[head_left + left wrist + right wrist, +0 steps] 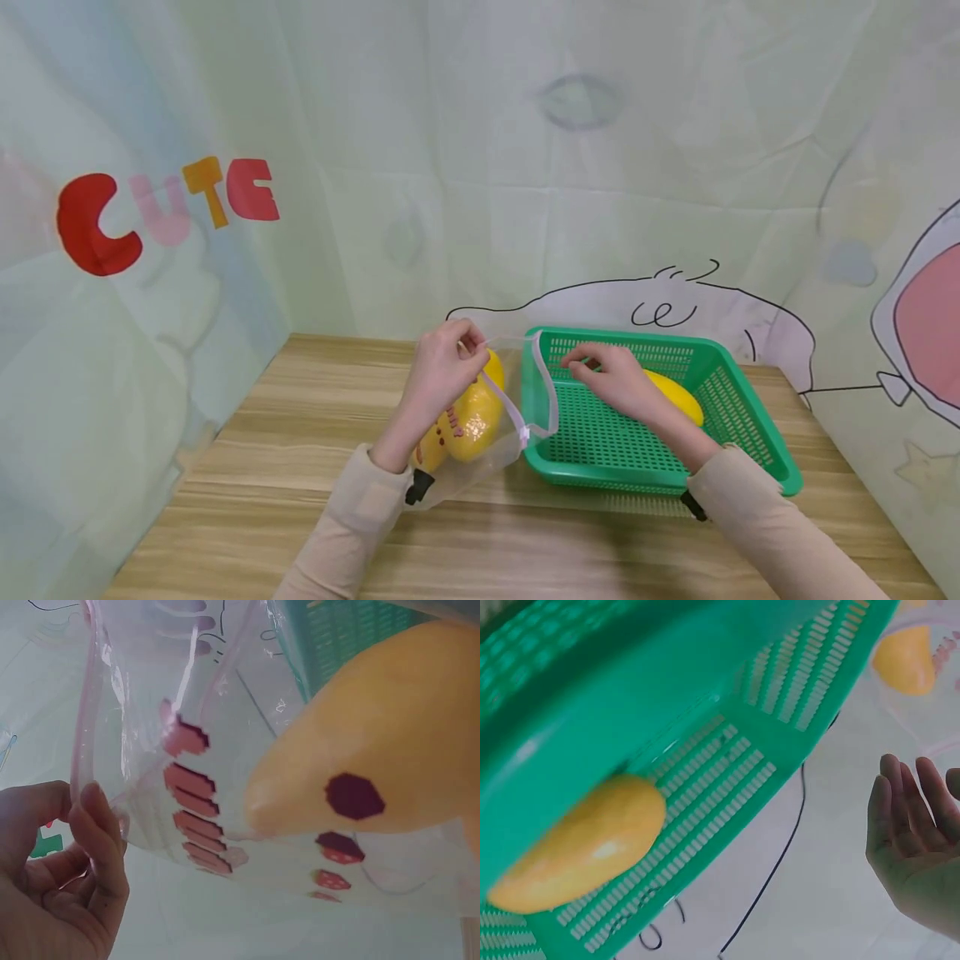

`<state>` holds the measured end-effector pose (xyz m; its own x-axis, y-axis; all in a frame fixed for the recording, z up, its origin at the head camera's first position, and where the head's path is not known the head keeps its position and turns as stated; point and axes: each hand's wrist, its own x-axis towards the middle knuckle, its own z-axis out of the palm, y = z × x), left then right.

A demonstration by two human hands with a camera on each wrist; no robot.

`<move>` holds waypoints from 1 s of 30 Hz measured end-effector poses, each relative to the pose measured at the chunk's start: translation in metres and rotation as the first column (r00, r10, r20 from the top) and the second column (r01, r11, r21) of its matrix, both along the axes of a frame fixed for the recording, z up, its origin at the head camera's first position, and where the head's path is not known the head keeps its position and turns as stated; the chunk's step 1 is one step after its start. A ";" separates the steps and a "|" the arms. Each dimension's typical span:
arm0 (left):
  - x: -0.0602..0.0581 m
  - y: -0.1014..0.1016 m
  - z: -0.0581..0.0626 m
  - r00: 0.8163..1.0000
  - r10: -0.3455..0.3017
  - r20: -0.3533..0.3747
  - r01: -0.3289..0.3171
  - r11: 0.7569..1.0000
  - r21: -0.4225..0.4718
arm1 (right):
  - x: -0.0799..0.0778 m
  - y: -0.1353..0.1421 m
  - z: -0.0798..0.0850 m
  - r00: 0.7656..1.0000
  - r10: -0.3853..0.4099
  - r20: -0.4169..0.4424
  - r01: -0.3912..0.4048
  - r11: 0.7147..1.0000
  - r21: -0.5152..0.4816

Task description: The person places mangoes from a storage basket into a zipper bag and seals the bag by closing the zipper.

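Observation:
My left hand [444,367] pinches the edge of a clear zip bag [480,479] between thumb and fingers. Yellow mangoes [476,421] lie inside the bag, behind its red print. The bag's mouth is spread apart, facing the green basket [615,477], and its pale zip edge overlaps the basket's left side. Above the basket, my right hand [615,379] holds nothing; in the right wrist view its fingers [900,802] are loosely bent, apart from the bag. One mango [678,398] lies in the basket, partly hidden by my right forearm in the head view.
The basket and bag are on a wood-grain table [300,500]. A printed cloth wall [450,167] rises behind the table, with more cloth along the left and right sides.

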<state>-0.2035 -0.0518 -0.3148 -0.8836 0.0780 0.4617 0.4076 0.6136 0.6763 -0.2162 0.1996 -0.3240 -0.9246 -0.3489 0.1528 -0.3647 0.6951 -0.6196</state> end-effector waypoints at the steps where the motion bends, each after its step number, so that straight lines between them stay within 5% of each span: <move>1: 0.000 0.000 0.000 1.000 0.001 -0.001 -0.001 1.000 -0.001 | -0.001 0.003 0.000 1.000 -0.002 -0.016 0.002 1.000 0.015; 30: 0.003 0.000 0.001 0.999 0.033 0.017 -0.032 0.999 -0.027 | -0.019 0.047 -0.014 0.998 -0.020 -0.061 0.037 0.957 0.289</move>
<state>-0.2009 -0.0521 -0.3138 -0.8940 0.0611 0.4440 0.3751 0.6443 0.6665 -0.2353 0.2466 -0.3380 -0.9275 -0.3598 0.1012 -0.3708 0.8522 -0.3691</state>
